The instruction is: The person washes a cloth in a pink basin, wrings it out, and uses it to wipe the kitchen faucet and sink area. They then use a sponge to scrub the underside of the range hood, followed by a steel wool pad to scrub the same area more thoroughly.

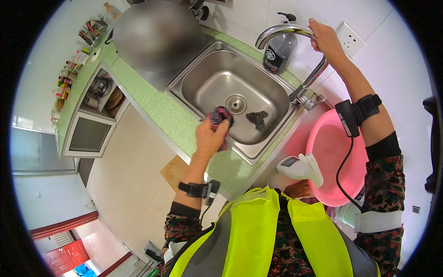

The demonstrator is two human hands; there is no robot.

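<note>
My left hand (211, 135) holds a bunched dark and red cloth (220, 119) over the near rim of the stainless steel sink (228, 76). Up at the right, my right hand (323, 38) grips the curved spout of the chrome faucet (290, 29). A dark scouring pad (257, 119) lies in the basin beside the drain strainer (236, 104). Behind the spout stands a dark pump bottle (278, 52). The cloth is slightly blurred, and part of it is hidden by my fingers.
Right of the green countertop (152, 110) is a pink basin (335, 155), with a white plastic device (299, 168) before it. A wall socket (351, 39) sits behind my right wrist. Seasoning bottles (65, 79) line the far counter. A wooden board (174, 171) lies below the counter edge.
</note>
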